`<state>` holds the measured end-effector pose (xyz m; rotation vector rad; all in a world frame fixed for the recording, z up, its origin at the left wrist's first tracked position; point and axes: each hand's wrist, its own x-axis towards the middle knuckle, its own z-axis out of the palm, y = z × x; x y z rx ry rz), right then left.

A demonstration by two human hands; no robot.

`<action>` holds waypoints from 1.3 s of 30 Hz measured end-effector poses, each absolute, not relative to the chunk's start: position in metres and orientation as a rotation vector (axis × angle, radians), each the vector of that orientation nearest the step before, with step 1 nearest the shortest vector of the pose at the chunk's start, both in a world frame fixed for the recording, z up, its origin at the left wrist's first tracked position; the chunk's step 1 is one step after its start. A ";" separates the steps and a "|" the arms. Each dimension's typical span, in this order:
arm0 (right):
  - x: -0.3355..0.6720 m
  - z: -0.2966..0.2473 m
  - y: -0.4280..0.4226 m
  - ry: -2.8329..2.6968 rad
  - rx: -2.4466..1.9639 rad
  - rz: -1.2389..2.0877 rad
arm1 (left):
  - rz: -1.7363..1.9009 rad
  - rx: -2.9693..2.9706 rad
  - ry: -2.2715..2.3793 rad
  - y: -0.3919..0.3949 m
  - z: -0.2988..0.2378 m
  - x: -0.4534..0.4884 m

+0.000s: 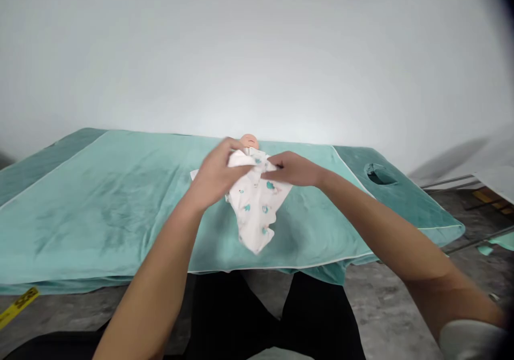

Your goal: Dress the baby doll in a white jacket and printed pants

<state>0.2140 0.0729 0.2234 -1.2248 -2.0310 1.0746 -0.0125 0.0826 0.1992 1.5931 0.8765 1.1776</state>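
Observation:
A doll's head (249, 140) shows at the far edge of the bed, with a white printed baby garment (257, 205) spread over the body below it. Teal and grey figures dot the fabric, and its lower end narrows to a point towards me. My left hand (220, 170) pinches a folded-up edge of the garment near the doll's neck, thumb on the near side. Opposite it, my right hand (291, 168) has its fingers closed on the fabric at the chest. The doll's arms and legs are hidden by the cloth and my hands.
The doll lies on a bed with a teal velvety cover (100, 205), edged in white piping. A face hole (379, 174) is at the right end. Behind stands a white wall (257, 55). A yellow strip with dark markings (18, 307) is at lower left.

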 end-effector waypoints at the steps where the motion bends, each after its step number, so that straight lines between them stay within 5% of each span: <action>1: 0.214 0.222 0.078 -1.990 -1.242 1.023 | 1.034 1.702 0.871 0.086 0.201 -0.012; 4: 0.219 0.213 0.089 -1.864 -1.155 1.070 | 0.803 1.873 0.869 0.091 0.202 -0.010; 13: 0.217 0.211 0.076 -2.103 -1.059 1.443 | 1.123 1.536 0.823 0.085 0.196 -0.009; 20: 0.209 0.203 0.073 -1.461 -0.723 1.496 | 0.538 1.620 0.616 0.065 0.201 -0.016; 27: 0.202 0.183 0.054 -1.602 -0.803 1.763 | 1.110 1.333 0.672 0.074 0.183 0.004; 35: 0.219 0.183 0.059 -1.461 -0.697 1.637 | 0.584 1.448 0.602 0.067 0.182 -0.003; 39: 0.211 0.168 0.051 -1.404 -0.648 1.745 | 0.796 1.335 0.570 0.068 0.170 -0.002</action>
